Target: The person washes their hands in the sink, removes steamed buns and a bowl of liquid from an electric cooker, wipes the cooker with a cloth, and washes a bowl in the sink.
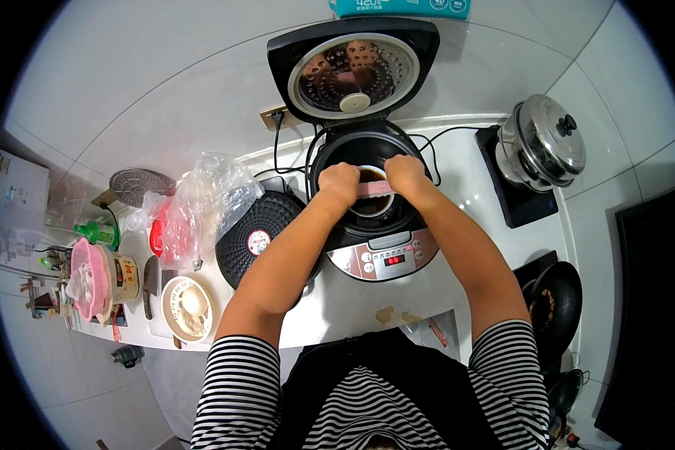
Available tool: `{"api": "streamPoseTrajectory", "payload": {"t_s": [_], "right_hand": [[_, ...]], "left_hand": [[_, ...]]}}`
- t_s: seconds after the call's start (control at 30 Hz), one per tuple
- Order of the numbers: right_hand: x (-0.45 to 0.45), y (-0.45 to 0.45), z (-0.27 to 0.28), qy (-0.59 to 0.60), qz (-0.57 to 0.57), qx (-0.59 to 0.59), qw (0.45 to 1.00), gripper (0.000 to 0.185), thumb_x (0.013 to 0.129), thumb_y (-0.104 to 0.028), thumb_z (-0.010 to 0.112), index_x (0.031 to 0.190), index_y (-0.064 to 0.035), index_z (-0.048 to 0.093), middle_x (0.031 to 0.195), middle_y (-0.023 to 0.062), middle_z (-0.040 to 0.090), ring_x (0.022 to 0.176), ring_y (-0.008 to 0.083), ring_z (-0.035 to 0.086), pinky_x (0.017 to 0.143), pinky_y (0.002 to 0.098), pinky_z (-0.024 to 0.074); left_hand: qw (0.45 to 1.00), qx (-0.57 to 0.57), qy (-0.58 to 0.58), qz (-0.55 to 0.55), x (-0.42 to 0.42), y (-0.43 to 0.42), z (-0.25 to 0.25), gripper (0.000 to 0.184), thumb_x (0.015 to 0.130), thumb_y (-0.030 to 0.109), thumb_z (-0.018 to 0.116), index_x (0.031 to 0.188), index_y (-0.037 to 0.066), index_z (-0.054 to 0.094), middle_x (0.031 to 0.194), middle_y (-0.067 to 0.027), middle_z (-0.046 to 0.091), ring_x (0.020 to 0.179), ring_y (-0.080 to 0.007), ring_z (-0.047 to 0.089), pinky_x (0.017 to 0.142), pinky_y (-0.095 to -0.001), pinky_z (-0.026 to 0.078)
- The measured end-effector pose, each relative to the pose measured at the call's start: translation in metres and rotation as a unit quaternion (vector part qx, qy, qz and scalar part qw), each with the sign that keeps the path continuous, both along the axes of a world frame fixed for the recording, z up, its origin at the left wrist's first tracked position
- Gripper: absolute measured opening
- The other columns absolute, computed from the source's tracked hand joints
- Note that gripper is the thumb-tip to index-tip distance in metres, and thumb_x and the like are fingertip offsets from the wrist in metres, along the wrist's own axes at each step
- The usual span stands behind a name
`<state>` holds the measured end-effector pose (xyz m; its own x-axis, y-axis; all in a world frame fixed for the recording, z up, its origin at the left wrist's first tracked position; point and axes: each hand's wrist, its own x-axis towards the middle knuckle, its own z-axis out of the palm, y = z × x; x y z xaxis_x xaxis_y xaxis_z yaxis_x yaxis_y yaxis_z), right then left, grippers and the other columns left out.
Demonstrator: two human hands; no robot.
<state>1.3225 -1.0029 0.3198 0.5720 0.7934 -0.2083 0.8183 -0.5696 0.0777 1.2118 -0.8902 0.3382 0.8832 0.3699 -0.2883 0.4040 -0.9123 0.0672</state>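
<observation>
A rice cooker (383, 257) stands on the counter with its lid (354, 75) raised and its display lit. Inside its black inner pot (364, 142) sits a white-rimmed bowl (372, 214) of dark liquid. A folded pink cloth (374, 189) stretches across the bowl between my hands. My left hand (339, 185) is closed around one end, at the bowl's left side. Closed at the right side, my right hand (407, 176) grips the other end. My fingers hide where the cloth meets the bowl's rim, so I cannot tell whether they touch the bowl.
A steel steamer pot (541, 142) rests on a black hob at right. Left of the cooker are a black round appliance (240, 255), a clear plastic bag (210, 199), a cream basket (175, 330) and a cleaver (150, 281). A frying pan (566, 300) sits lower right.
</observation>
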Motion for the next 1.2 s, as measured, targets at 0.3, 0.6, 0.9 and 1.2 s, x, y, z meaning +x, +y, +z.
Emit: {"api": "streamPoseTrajectory", "payload": {"t_s": [0.3,0.6,0.9,1.2], "right_hand": [[0.001,0.005,-0.003,0.026,-0.012,0.006,1.000,0.018,0.080,-0.009,0.058,0.092,-0.0064,0.071,0.094,0.0144,0.069,0.090,0.0283,0.067,0.075,0.0367,0.0543],[0.003,0.003,-0.013,0.030,-0.017,0.017,0.999,0.018,0.081,-0.008,0.057,0.091,-0.0072,0.071,0.095,0.0154,0.068,0.091,0.0291,0.067,0.077,0.0374,0.0539],[-0.003,0.008,-0.007,0.026,-0.014,0.026,0.999,0.018,0.082,-0.007,0.055,0.091,-0.0064,0.071,0.095,0.0147,0.068,0.091,0.0297,0.066,0.078,0.0380,0.0534],[0.006,0.013,-0.015,0.062,-0.029,0.007,0.998,0.019,0.081,-0.008,0.058,0.096,-0.0059,0.070,0.100,0.0161,0.067,0.095,0.0291,0.066,0.080,0.0374,0.0534]], "left_hand": [[1.000,-0.004,0.007,0.009,0.002,0.003,-0.001,0.020,0.080,0.013,0.062,0.098,0.009,0.070,0.103,-0.0129,0.067,0.097,-0.0277,0.066,0.080,-0.0368,0.054],[1.000,-0.025,0.002,0.010,0.003,0.002,0.004,0.020,0.080,0.012,0.061,0.098,0.008,0.070,0.103,-0.0138,0.067,0.097,-0.0292,0.065,0.081,-0.0378,0.053],[0.999,-0.040,-0.005,0.023,-0.001,0.009,0.012,0.020,0.079,0.012,0.063,0.098,0.006,0.070,0.104,-0.0143,0.067,0.098,-0.0289,0.065,0.082,-0.0374,0.053],[0.997,-0.057,-0.002,0.052,0.004,0.014,-0.016,0.022,0.080,0.017,0.064,0.099,0.006,0.069,0.105,-0.0166,0.065,0.098,-0.0309,0.064,0.083,-0.0391,0.053]]}}
